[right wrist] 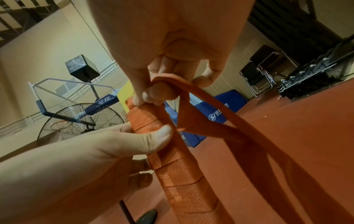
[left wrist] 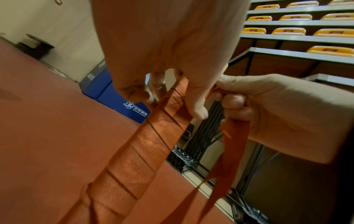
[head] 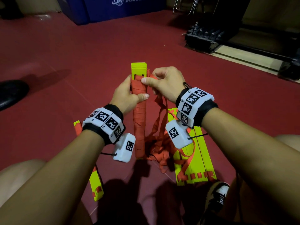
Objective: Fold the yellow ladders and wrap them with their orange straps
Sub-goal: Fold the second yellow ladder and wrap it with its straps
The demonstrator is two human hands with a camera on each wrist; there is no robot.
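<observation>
Nearest, a folded yellow ladder (head: pixel 194 159) lay flat on the red floor (head: pixel 81 54). Above it, the left hand (head: pixel 125 96) gripped an upright ladder bundle (head: pixel 139 111) wound in orange strap (head: pixel 158 120), whose loose end the right hand (head: pixel 165 83) pinched beside the bundle's top.

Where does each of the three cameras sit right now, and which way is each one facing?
Head: worn on the head, looking forward and down at the wrapped ladder bundle, with left hand, right hand, both forearms and knees showing.
Left wrist: looks along the left hand at the bundle, toward bleacher seats.
Right wrist: looks along the right hand at the strap end, toward a floor fan.
Shared: all three show the bundle and both hands.
</observation>
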